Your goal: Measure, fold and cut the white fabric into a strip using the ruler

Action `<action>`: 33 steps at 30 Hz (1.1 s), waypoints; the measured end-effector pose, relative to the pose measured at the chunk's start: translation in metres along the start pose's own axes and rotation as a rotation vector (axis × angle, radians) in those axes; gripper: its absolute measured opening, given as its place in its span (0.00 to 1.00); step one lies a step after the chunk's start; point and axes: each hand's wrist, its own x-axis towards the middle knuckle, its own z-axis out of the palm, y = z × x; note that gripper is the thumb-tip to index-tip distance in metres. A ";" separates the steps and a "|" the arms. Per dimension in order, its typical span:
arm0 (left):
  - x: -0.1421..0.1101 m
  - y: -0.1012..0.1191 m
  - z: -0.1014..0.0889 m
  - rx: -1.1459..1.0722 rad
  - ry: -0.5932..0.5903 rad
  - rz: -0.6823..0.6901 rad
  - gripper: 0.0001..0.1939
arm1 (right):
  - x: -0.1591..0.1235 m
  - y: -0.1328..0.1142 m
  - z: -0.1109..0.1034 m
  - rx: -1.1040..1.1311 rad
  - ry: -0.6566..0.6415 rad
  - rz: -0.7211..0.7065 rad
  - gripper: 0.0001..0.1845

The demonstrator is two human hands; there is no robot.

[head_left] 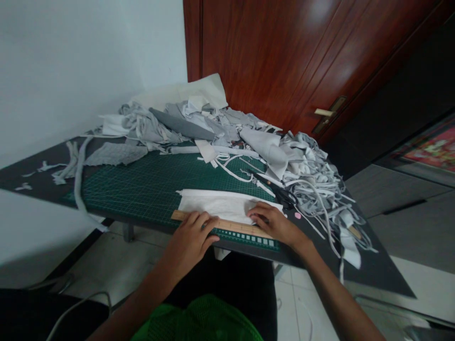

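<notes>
A wooden ruler lies across the front of a green cutting mat, along the lower edge of a folded white fabric piece. My left hand presses down on the ruler's left part. My right hand holds its right end, with the fingers reaching onto the white fabric. Black-handled scissors lie just beyond my right hand, partly covered by fabric strips.
A heap of grey and white fabric scraps covers the table's back, with strips trailing right and a long strip hanging off the left edge. A white wall stands left, a wooden door behind. Tiled floor lies below.
</notes>
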 end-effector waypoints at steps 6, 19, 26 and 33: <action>0.005 -0.008 0.000 0.018 -0.015 0.044 0.19 | -0.054 0.013 -0.020 -0.049 0.091 0.125 0.13; 0.022 -0.010 -0.002 0.228 -0.069 0.178 0.05 | -0.075 0.041 -0.023 0.009 0.149 0.129 0.10; 0.011 -0.014 0.007 0.331 0.093 0.267 0.13 | -0.078 0.040 -0.013 0.013 0.275 0.139 0.10; 0.009 -0.010 0.008 0.343 0.100 0.254 0.21 | -0.087 0.049 -0.013 -0.023 0.316 0.149 0.09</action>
